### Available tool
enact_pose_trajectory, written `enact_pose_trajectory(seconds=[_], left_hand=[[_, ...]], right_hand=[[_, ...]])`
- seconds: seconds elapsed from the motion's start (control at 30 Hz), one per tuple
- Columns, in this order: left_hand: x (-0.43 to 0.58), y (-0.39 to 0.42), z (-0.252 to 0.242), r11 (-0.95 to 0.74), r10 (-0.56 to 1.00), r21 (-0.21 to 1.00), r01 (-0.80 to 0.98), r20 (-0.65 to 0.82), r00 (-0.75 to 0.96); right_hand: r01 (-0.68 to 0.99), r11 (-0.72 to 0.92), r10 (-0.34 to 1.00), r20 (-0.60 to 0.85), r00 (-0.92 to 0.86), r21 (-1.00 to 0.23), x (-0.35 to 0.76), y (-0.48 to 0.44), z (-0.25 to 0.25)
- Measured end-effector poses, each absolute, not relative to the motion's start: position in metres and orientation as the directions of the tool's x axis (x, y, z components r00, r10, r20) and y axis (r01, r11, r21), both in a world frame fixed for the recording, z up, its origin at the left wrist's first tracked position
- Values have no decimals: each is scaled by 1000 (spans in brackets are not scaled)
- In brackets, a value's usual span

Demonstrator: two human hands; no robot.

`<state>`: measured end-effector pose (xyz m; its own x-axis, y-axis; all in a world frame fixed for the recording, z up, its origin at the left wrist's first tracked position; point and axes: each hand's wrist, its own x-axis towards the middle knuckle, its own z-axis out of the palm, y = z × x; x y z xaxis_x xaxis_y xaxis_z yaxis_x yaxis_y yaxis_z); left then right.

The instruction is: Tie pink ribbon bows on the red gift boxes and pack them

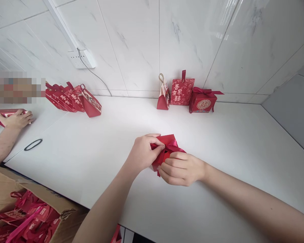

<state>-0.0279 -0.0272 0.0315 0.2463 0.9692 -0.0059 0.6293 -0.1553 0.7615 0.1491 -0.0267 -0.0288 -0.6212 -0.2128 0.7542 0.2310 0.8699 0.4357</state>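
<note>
I've got the L hand (144, 152) reaching fwd from lower L, thumb and index pinching the ribbon (174, 147) by its knot. R hand (182, 169) comes in from the R, knuckles up, fingers curled in; can't tell what they grip. The red box (170, 138) sits mid surface (91, 141) between both hands, partly hidden by them.

Count: 1 box at the hands; 3 by the wall, i.e. 1 triangular box (162, 102), 1 flat bag (183, 96), 1 bow-topped box (203, 105). Far L, a row of bags (67, 100), overlapping, no exact no.

Also: 1 black ring (25, 149), 1 open carton (3, 184) of red boxes lower L, near my L forearm; 1 socket (77, 60) w/ cable. Co-worker's hand (15, 118) rests on another box, far L.
</note>
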Motion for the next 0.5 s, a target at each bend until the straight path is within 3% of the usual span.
enact_pose_trajectory(seconds=[0.17,0.27,0.3,0.37,0.43,0.5], left_hand=[[-31,-23,29,-176,962,782,597,8,274],[-34,-20,30,-178,946,822,541,-8,324],[-34,-20,31,-161,939,835,526,-34,342],[-34,-21,33,-121,932,850,512,-80,353],[-32,-23,34,-107,940,848,518,-82,330],[-29,-26,34,-139,954,829,542,-36,299]], right_hand=[[256,882,-131,729,-672,395,145,-33,-22],[249,935,-30,758,-651,252,151,-33,-4],[278,949,54,788,-614,152,156,-32,5],[462,881,356,785,-506,-102,169,-30,24],[653,663,716,566,-409,-367,185,-26,41],[764,416,909,252,-332,-493,197,-23,51]])
